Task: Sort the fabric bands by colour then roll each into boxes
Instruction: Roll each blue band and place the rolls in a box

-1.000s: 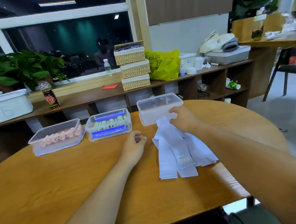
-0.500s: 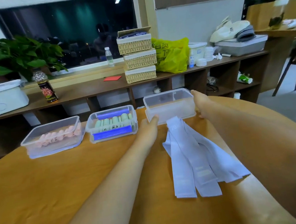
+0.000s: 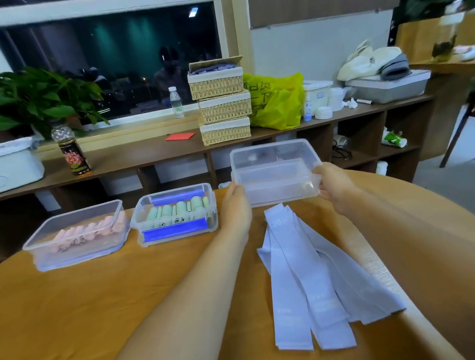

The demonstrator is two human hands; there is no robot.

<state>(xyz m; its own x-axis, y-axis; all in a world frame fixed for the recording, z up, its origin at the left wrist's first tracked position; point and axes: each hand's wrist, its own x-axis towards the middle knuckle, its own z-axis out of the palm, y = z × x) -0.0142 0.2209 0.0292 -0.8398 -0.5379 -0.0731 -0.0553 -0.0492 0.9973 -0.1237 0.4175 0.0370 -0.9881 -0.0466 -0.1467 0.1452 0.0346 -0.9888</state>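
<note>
Clear empty box point(image 3: 276, 173) held endwise in the grip of left hand point(image 3: 234, 206) and right hand point(image 3: 337, 187); next, probably roll lavender bands point(image 3: 313, 283) at six o'clock.

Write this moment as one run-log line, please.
left hand: grips empty box | right hand: grips empty box | pale bands: flat on table, unrolled | pink rolls: left box | green rolls: middle box
</note>
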